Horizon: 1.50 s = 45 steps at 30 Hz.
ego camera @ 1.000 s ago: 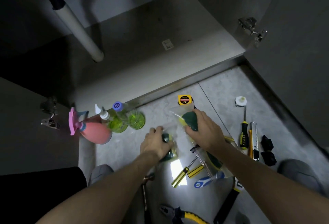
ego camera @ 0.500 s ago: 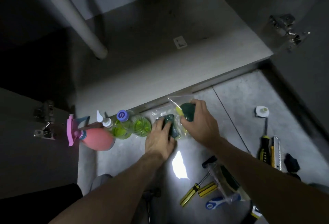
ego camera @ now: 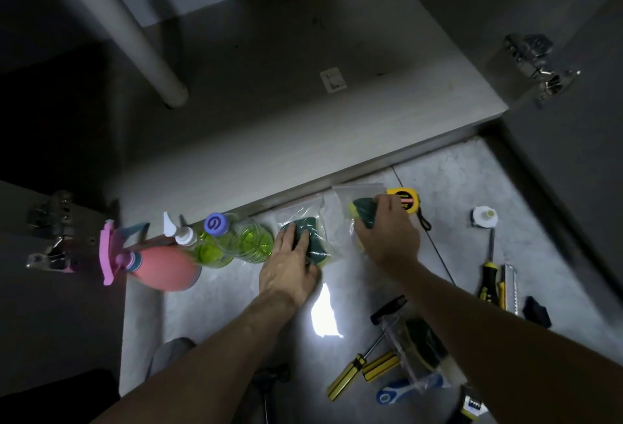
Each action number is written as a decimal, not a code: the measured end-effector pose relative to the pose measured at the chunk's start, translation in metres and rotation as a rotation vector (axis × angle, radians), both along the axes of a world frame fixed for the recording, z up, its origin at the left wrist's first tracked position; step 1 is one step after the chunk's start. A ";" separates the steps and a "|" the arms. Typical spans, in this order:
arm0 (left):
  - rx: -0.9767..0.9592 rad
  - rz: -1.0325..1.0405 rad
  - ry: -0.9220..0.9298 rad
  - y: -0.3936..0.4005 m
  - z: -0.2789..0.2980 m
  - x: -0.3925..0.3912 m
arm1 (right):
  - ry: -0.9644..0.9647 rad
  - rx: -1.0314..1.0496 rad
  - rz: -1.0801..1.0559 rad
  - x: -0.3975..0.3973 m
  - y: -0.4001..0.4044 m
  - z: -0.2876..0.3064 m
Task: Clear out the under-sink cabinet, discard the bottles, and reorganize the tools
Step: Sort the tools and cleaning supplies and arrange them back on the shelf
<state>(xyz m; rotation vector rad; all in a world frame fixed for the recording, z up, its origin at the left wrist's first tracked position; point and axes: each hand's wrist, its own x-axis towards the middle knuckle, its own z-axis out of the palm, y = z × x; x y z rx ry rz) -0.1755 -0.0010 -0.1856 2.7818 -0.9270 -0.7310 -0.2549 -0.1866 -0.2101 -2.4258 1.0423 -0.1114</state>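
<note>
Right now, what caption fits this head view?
Left hand and right hand set two bagged sponges beside bottles on the floor.

Single head view, steeply downward, close above floor (ego camera: 236, 305), facing cabinet (ego camera: 303, 126)
</note>
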 end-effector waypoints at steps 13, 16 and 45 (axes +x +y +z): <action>-0.056 0.005 -0.050 -0.002 -0.002 0.002 | 0.058 0.013 0.366 0.001 0.014 -0.004; -0.069 0.004 -0.018 0.000 -0.002 0.001 | -0.009 0.039 0.362 -0.003 0.011 0.003; -0.177 -0.436 -0.032 -0.062 0.007 -0.174 | -0.003 0.139 0.040 -0.204 -0.058 0.013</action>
